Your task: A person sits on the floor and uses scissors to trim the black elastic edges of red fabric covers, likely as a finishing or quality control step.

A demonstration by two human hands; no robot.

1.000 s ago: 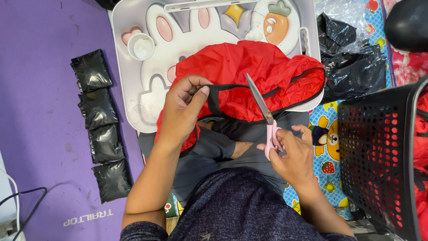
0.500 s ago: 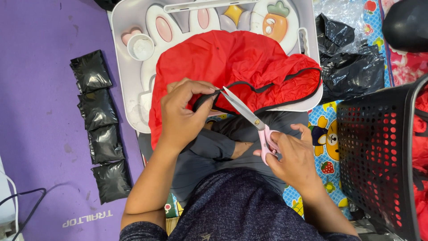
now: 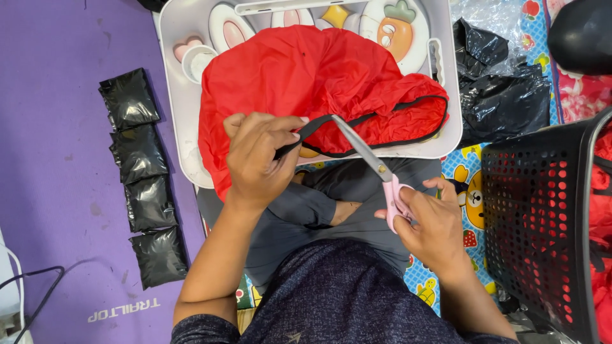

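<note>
A crumpled red fabric bag (image 3: 319, 83) with black edging lies on a white tray (image 3: 185, 146) with cartoon rabbit and carrot pictures. My left hand (image 3: 258, 156) pinches the bag's black strap (image 3: 312, 127) and pulls it taut over the tray's front edge. My right hand (image 3: 430, 220) grips pink-handled scissors (image 3: 376, 165), whose metal blades point up-left and meet the strap beside my left fingers. My crossed legs in grey trousers lie below the tray.
Several black packed pouches (image 3: 143, 185) lie in a column on a purple mat (image 3: 57, 159) at left. A black perforated basket (image 3: 542, 223) holding red fabric stands at right. Black plastic bags (image 3: 503, 95) lie at upper right on a patterned mat.
The red bag has been spread wider across the tray. My left hand pulled the strap out, and the scissors swung from upright to slant left onto the strap.
</note>
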